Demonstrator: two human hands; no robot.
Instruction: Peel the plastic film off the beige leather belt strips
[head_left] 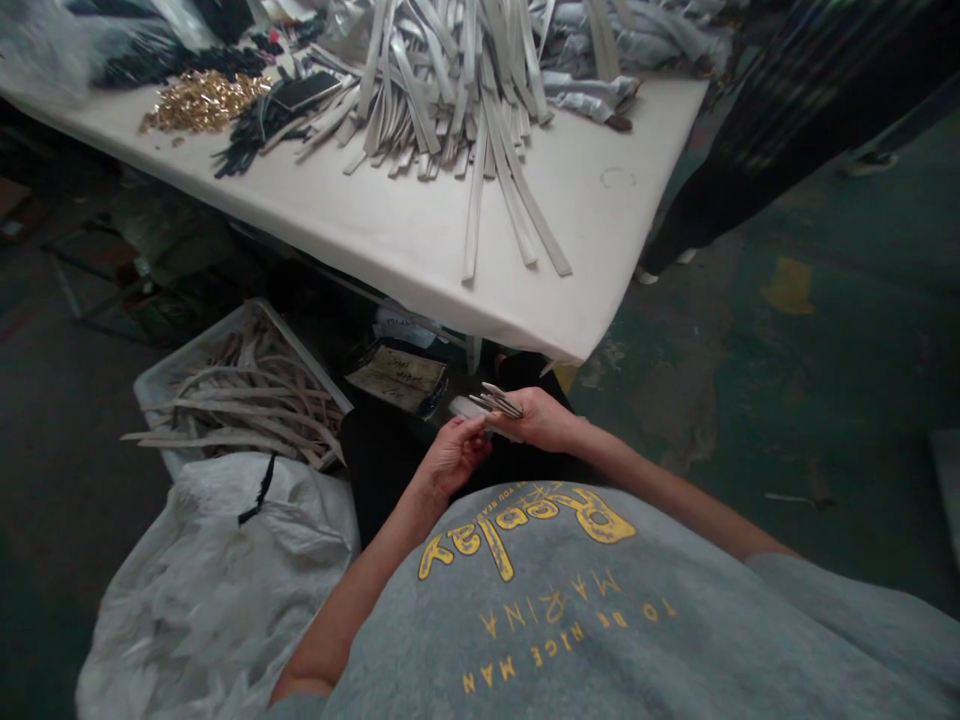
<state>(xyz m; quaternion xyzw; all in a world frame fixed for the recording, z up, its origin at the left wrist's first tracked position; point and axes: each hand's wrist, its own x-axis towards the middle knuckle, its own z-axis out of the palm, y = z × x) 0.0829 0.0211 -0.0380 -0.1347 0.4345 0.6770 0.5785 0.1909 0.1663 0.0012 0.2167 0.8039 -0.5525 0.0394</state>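
Over my lap, my right hand (551, 420) is closed around a small bundle of flat strips (498, 402), their ends poking out toward the left. Close beside it, my left hand (456, 455) pinches at a pale flat strip (466, 408) by the bundle. The fingertips of both hands nearly meet, and the far ends of the held strips are hidden. Similar silvery-grey strips (450, 90) lie in a large heap on the white-covered table (592, 230) ahead, and a few of them reach toward the near edge.
Gold metal pieces (202, 102) and dark strips (255, 130) lie on the table's left. A white crate (142, 390) of strips and a white plastic sack (225, 590) stand at my left. A person in dark trousers (750, 130) stands to the right of the table.
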